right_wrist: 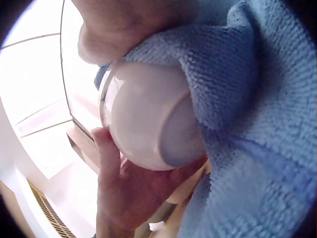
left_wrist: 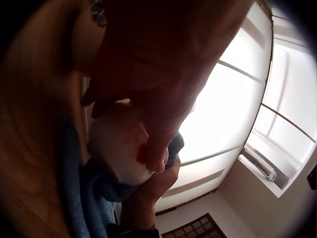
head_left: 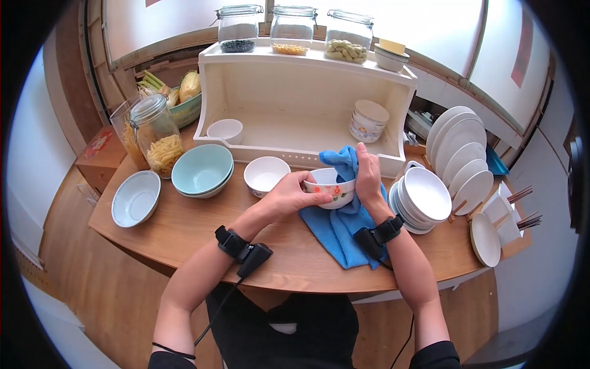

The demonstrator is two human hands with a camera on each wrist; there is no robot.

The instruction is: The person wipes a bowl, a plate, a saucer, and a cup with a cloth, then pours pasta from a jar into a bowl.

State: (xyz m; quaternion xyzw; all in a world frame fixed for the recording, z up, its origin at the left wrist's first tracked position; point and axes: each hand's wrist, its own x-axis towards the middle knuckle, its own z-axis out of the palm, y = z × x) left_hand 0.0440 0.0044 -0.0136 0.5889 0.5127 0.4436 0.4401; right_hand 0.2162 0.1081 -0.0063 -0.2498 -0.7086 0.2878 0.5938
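A small white bowl with a red flower pattern (head_left: 335, 197) is held above the table at the centre of the head view. My left hand (head_left: 290, 195) grips it at the left side, thumb along the outer wall. On the other side my right hand (head_left: 369, 178) holds a blue cloth (head_left: 332, 237) against the bowl, with part bunched over the rim and the rest hanging down to the tabletop. In the right wrist view the bowl's pale underside (right_wrist: 143, 114) shows, partly covered by cloth. The right hand's fingertips are mostly hidden behind the cloth and bowl.
Left of the hands stand a white bowl (head_left: 266, 174), turquoise bowls (head_left: 200, 169), a pale bowl (head_left: 136, 198) and a pasta jar (head_left: 161, 144). Stacked bowls (head_left: 421, 200) and racked plates (head_left: 461, 141) stand right. Behind is a white shelf (head_left: 283, 111) with small bowls and jars.
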